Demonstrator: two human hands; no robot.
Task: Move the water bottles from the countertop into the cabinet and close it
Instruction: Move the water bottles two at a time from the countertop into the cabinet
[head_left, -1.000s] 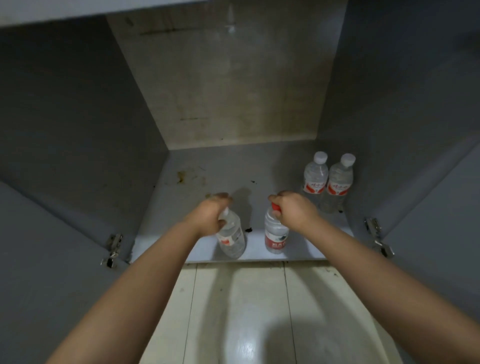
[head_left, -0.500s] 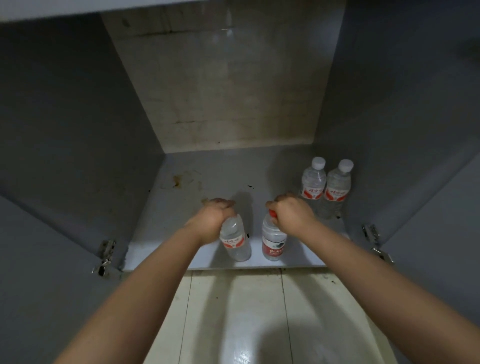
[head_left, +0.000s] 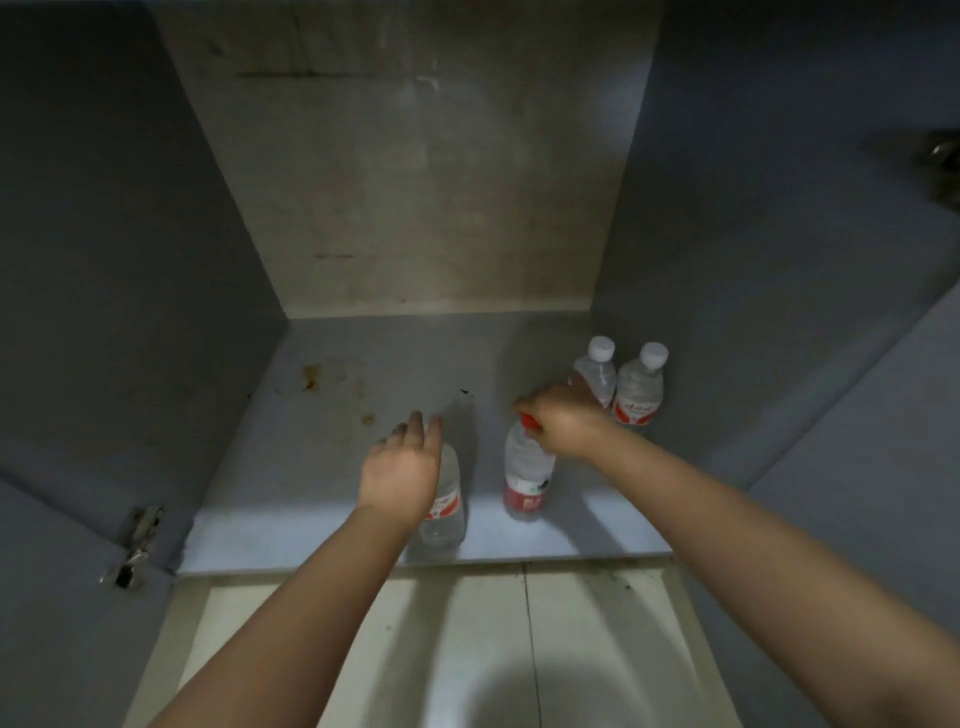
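- Head cam, looking down into the open cabinet (head_left: 727, 260): right hand (head_left: 563, 423) has its fingers curled round the neck of the red-capped bottle (head_left: 527, 475), right at the cap, so it's pinching the top while the bottle stands upright on the cabinet floor (head_left: 363, 395).
- Left hand (head_left: 402, 467) is a different story. Fingers are stretched out and relaxed, not wrapped round anything, hovering over the top of the left bottle (head_left: 447, 506). Can't tell if the palm actually touches it, since the hand covers the cap.
- That left bottle sits just below and slightly right of the left hand, near the front edge of the shelf, leaning a bit.
- The two front bottles are near each other but apart, with a gap of bare shelf between.
- Behind the right hand, toward the back right corner, two white-capped bottles (head_left: 639, 387) stand side by side, touching or close to it. The hand partly hides the left one.
- Further out: a hinge (head_left: 137, 540) on the left door, tiled floor (head_left: 467, 649) below.
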